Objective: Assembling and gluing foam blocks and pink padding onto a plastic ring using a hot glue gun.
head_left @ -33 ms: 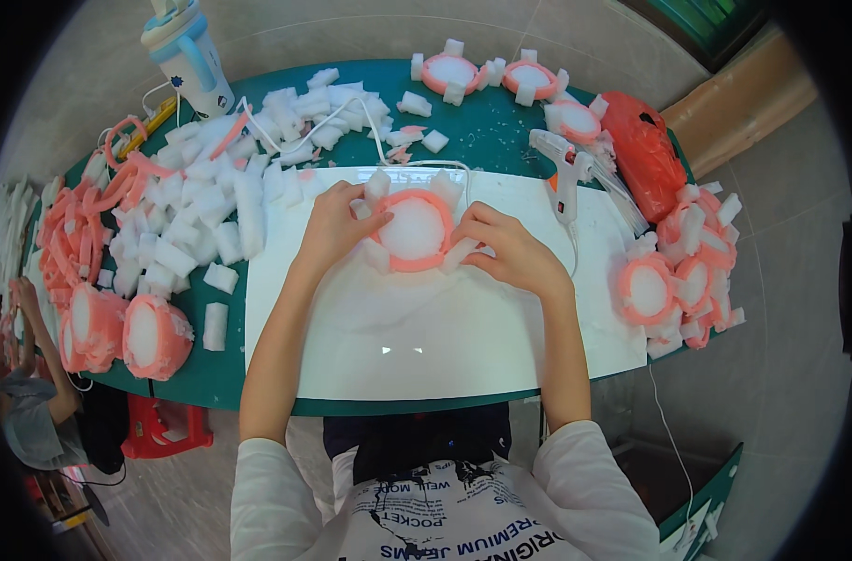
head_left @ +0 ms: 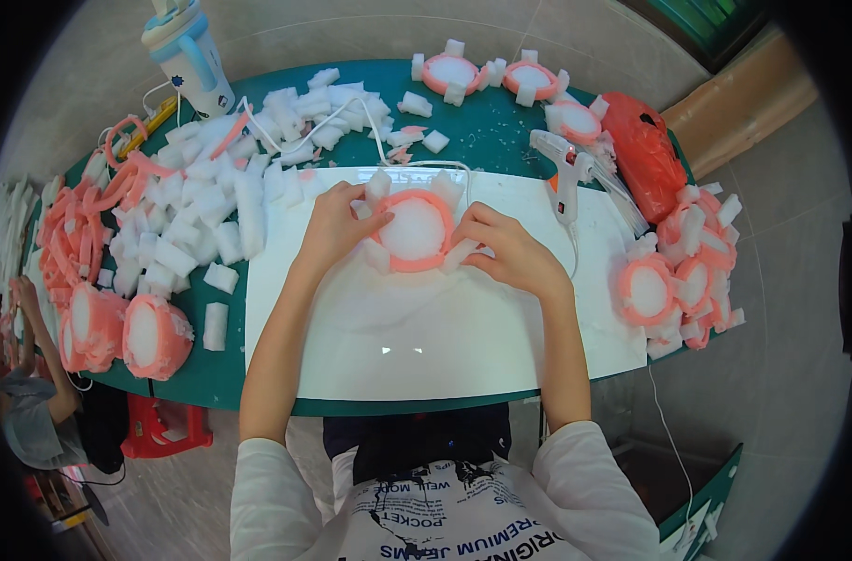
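Observation:
A round foam piece with a pink rim [head_left: 410,266] and white centre lies on the white sheet [head_left: 426,355], with white foam blocks around its edge. My left hand [head_left: 337,222] grips its left side, the thumb laid over the pink rim. At the lower right of the rim, my right hand [head_left: 503,245] pinches a white foam block [head_left: 459,253] between thumb and fingers, against the ring. Another block [head_left: 446,189] stands at the upper right of the ring. Beyond my right hand, a white glue gun [head_left: 564,178] rests on the sheet.
Loose white foam blocks [head_left: 197,210] and pink foam strips [head_left: 75,229] heap up at left, beside pink-rimmed discs [head_left: 155,337]. Similar pieces [head_left: 649,292] pile at right, near a red bag [head_left: 639,154]. A white cable [head_left: 300,145] crosses the back. Another person's arm [head_left: 41,323] shows far left.

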A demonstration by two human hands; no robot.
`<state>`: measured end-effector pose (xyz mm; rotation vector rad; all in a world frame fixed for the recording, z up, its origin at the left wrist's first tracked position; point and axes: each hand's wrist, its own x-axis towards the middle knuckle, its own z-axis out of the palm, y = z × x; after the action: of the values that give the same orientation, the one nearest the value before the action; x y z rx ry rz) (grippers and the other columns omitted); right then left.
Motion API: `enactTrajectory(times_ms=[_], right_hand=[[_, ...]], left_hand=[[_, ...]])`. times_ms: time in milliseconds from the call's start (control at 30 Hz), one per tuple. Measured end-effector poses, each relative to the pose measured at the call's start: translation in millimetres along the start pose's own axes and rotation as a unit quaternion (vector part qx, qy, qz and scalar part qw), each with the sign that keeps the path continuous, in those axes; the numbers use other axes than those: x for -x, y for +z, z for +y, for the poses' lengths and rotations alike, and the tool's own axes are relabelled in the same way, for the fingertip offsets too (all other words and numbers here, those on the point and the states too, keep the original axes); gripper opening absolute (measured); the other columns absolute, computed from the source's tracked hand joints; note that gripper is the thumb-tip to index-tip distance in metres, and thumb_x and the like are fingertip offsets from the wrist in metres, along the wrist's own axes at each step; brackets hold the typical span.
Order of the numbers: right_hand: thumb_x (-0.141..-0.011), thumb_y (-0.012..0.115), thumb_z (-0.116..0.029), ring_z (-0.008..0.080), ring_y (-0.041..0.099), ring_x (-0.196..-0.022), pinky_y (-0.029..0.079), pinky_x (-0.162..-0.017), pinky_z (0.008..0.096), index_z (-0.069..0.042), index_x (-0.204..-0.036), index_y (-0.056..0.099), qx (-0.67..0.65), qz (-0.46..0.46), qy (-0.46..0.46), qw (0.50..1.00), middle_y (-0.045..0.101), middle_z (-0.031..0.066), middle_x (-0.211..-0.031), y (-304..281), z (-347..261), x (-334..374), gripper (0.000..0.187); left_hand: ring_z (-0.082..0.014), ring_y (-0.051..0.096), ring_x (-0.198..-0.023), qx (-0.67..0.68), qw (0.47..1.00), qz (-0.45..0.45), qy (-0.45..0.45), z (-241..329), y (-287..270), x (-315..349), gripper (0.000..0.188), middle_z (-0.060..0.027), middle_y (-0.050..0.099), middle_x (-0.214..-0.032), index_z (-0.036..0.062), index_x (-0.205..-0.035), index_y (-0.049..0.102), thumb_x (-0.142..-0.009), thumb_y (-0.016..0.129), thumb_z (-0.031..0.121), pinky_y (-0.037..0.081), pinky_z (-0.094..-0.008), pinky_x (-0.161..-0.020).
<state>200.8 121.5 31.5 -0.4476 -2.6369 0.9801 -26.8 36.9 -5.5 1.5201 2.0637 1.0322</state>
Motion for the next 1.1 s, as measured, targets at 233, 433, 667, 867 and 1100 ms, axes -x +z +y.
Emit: enactTrajectory(times_ms=[233,433,667,867,1100], right_hand=[[-0.065,0.064,0.004,0.0256,0.052,-0.078,0.042,-0.067,0.0325,-0.004,-0.084,0.052,0.084,-0.005,0.03,0.996,0.048,0.007,-0.089,5.9,-6.7,-0.4,0.024],[-0.064,0.062,0.006,0.0272,0.053,-0.081,0.043,-0.068,0.0343,-0.005,-0.086,0.049,0.123,0.003,0.028,0.992,0.047,0.0075,-0.09,9.9,-9.0,-2.4,0.028],[-0.066,0.059,0.008,0.03,0.052,-0.081,0.042,-0.067,0.0373,-0.002,-0.09,0.043,0.201,-0.018,0.057,0.978,0.042,0.0117,-0.093,19.8,-12.9,-1.1,0.031],[-0.066,0.057,0.011,0.0306,0.051,-0.081,0.041,-0.066,0.0389,0.0,-0.094,0.039,0.207,-0.035,0.083,0.974,0.038,0.0133,-0.095,21.7,-15.6,-0.8,0.036],[-0.065,0.058,0.01,0.032,0.053,-0.084,0.043,-0.068,0.0393,0.001,-0.09,0.039,0.121,-0.017,0.037,0.992,0.039,0.0156,-0.099,21.8,-11.7,0.9,0.033]], left_hand=[[-0.0241,0.057,-0.067,0.011,1.0,-0.006,-0.025,2.6,-0.4,-0.7,0.042,-0.0159,0.06,-0.081,-0.004,-0.091,0.063,-0.063,0.074,0.026,0.045,-0.0317,-0.061],[-0.0156,0.05,-0.06,0.02,1.0,0.01,-0.006,-3.0,3.3,-1.9,0.043,-0.0102,0.06,-0.077,-0.0046,-0.088,0.062,-0.063,0.075,0.027,0.041,-0.0272,-0.055],[-0.0173,0.052,-0.062,-0.002,1.0,0.008,0.002,-1.2,2.5,-1.5,0.041,-0.0115,0.06,-0.079,-0.0044,-0.088,0.062,-0.064,0.075,0.026,0.042,-0.028,-0.056],[-0.0181,0.053,-0.063,0.0,1.0,0.0,-0.016,1.2,1.4,-1.4,0.04,-0.0121,0.061,-0.08,-0.0043,-0.087,0.063,-0.064,0.074,0.026,0.043,-0.0288,-0.058],[-0.0269,0.059,-0.071,0.005,0.999,0.013,-0.029,2.7,1.0,0.6,0.04,-0.0177,0.061,-0.081,-0.0035,-0.087,0.064,-0.062,0.074,0.026,0.045,-0.0328,-0.065]])
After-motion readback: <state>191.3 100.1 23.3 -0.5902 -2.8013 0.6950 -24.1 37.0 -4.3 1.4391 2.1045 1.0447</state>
